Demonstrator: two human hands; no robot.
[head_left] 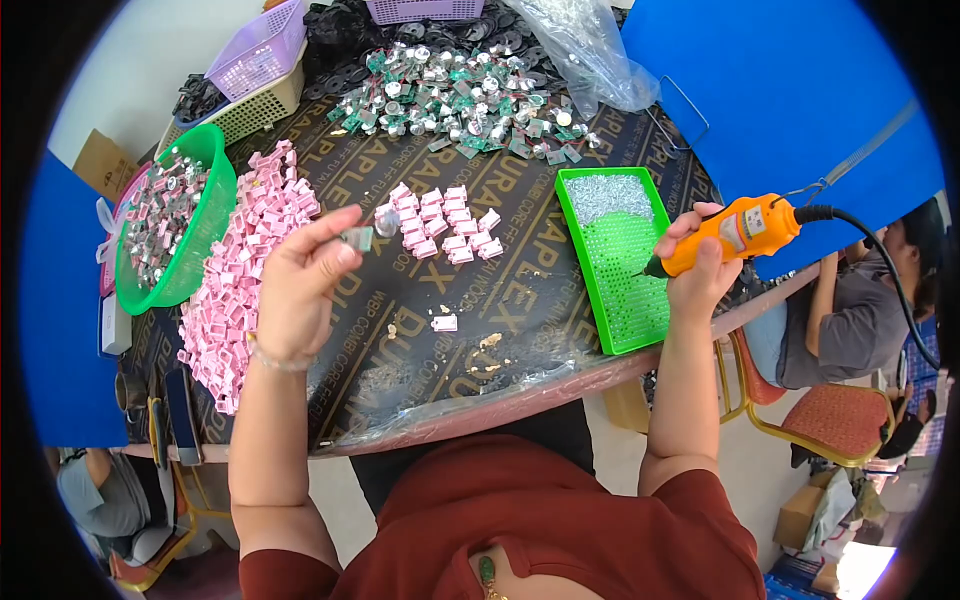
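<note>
Raised over the left of the table, my left hand pinches a small circuit board between thumb and fingertips. A round silver part shows just beyond it, apparently attached. My right hand is wrapped round an orange electric screwdriver, its tip pointing left above a green tray. Small silver screws fill the tray's far end. Between my hands, several pink plastic housings stand grouped in rows. A single pale pink housing lies nearer me.
A large heap of pink housings spreads at left, beside a green basket of metallic parts. Circuit boards with silver discs are piled at the back, near a clear plastic bag. The screwdriver's black cord hangs at right. Other people sit nearby.
</note>
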